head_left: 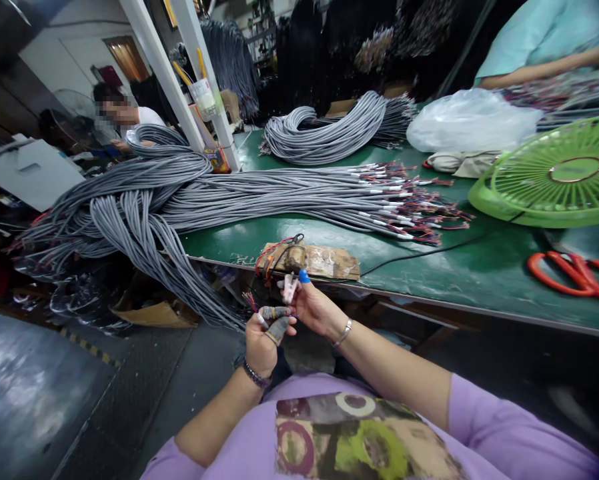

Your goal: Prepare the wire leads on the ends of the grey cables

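My left hand [263, 343] is closed in front of the table edge, with grey covers on its thumb and a finger. It pinches the end of a grey cable, whose thin coloured wires [250, 301] fan out past the fingers. Close beside it, my right hand [317, 308] wears a blue cover on the thumb tip. Its fingers are closed on a small pale pink tool [290, 288], which looks like a clip or small stripper. The fingertips of both hands nearly meet, and what lies between them is partly hidden. Just beyond is a taped wooden block [329, 261] with wires.
Grey cables [259, 200] lie across the green table [419, 280], some hanging over its front edge. A coiled bundle [329, 137] sits behind. At right are a green fan [559, 173], red-handled scissors [574, 273] and a plastic bag [472, 120]. Two other people work nearby.
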A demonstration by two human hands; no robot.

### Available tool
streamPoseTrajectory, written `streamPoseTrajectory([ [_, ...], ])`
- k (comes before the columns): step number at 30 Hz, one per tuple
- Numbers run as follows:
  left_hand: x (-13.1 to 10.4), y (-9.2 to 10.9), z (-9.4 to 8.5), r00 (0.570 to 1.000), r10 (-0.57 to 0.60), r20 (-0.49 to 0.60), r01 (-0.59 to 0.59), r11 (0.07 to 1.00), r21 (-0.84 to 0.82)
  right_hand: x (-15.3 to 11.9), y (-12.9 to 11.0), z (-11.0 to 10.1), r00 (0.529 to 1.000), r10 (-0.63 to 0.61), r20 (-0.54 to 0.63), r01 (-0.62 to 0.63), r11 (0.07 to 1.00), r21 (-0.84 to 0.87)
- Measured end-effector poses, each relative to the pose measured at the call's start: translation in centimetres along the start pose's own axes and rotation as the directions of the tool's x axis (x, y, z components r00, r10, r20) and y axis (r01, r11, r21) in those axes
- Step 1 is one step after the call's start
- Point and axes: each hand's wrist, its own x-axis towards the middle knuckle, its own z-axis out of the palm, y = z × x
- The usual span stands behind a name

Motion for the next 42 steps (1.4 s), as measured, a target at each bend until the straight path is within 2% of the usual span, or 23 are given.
streamPoseTrajectory([
  [4, -0.5, -0.5, -0.6, 0.999, -0.037, -0.013, 0.038, 0.999, 0.038, -0.8, -0.4, -1.1, 0.993, 0.048, -0.105, -0.048, 0.999, 0.004],
  [7, -0.7, -0.9, -1.1, 0.999, -0.036, 0.028, 0.032, 0.991, 0.130, -1.5, -0.8, -2.0, 0.987, 0.000, -0.159, -0.011, 0.998, -0.067],
  [9, -0.7, -0.9, -1.2, 0.999, -0.022, 0.043, 0.013, 0.982, 0.189, -2.0, -1.1, -2.6, 0.986, -0.069, -0.149, 0.040, 0.980, -0.194],
  [11, -0.8, -0.7, -1.1, 0.999, 0.006, 0.051, -0.019, 0.967, 0.254, -2.8, -1.4, -2.9, 0.980, -0.167, -0.109, 0.111, 0.911, -0.398],
  [14, -1.1, -0.3, -1.0, 0.991, -0.006, 0.134, -0.049, 0.914, 0.403, -4.2, -1.5, -2.9, 0.957, -0.288, 0.045, 0.241, 0.694, -0.678],
  [16, -1.4, -0.5, -0.9, 0.975, -0.046, 0.219, -0.073, 0.861, 0.503, -5.2, -1.1, -2.6, 0.942, -0.289, 0.169, 0.317, 0.604, -0.731],
  [18, -1.6, -0.9, -0.8, 0.955, -0.042, 0.294, -0.135, 0.819, 0.557, -6.1, -0.6, -2.3, 0.931, -0.262, 0.254, 0.362, 0.574, -0.735],
  [20, -1.8, -1.4, -0.8, 0.940, -0.021, 0.340, -0.194, 0.787, 0.586, -6.8, 0.0, -2.0, 0.922, -0.267, 0.280, 0.384, 0.538, -0.751],
  [22, -1.9, -1.6, -0.8, 0.933, -0.041, 0.358, -0.201, 0.765, 0.612, -7.1, 0.3, -1.7, 0.922, -0.280, 0.265, 0.378, 0.511, -0.772],
  [24, -2.0, -1.4, -0.8, 0.931, -0.069, 0.358, -0.182, 0.764, 0.619, -7.1, 0.4, -1.6, 0.927, -0.277, 0.254, 0.365, 0.511, -0.778],
  [26, -2.2, -1.0, -0.6, 0.939, -0.091, 0.333, -0.125, 0.808, 0.576, -6.9, 0.3, -1.6, 0.930, -0.260, 0.259, 0.360, 0.516, -0.777],
  [29, -2.4, -0.4, -0.4, 0.956, -0.174, 0.235, 0.057, 0.899, 0.435, -6.5, -0.1, -1.8, 0.948, -0.209, 0.241, 0.318, 0.559, -0.766],
  [31, -2.5, -0.1, -0.3, 0.966, -0.199, 0.166, 0.130, 0.927, 0.353, -6.3, -0.3, -1.8, 0.968, -0.166, 0.187, 0.250, 0.618, -0.745],
  [35, -2.3, -0.1, -0.3, 0.966, -0.223, 0.133, 0.166, 0.924, 0.344, -6.2, -0.6, -1.7, 0.989, -0.111, 0.093, 0.145, 0.724, -0.675],
  [39, -2.3, -0.1, -0.2, 0.945, -0.288, 0.155, 0.200, 0.884, 0.423, -6.4, -0.5, -1.5, 0.991, -0.057, 0.121, 0.121, 0.767, -0.630],
  [42, -2.4, 0.1, 0.0, 0.942, -0.292, 0.167, 0.192, 0.874, 0.447, -6.4, -0.6, -1.4, 0.985, -0.031, 0.169, 0.135, 0.750, -0.648],
])
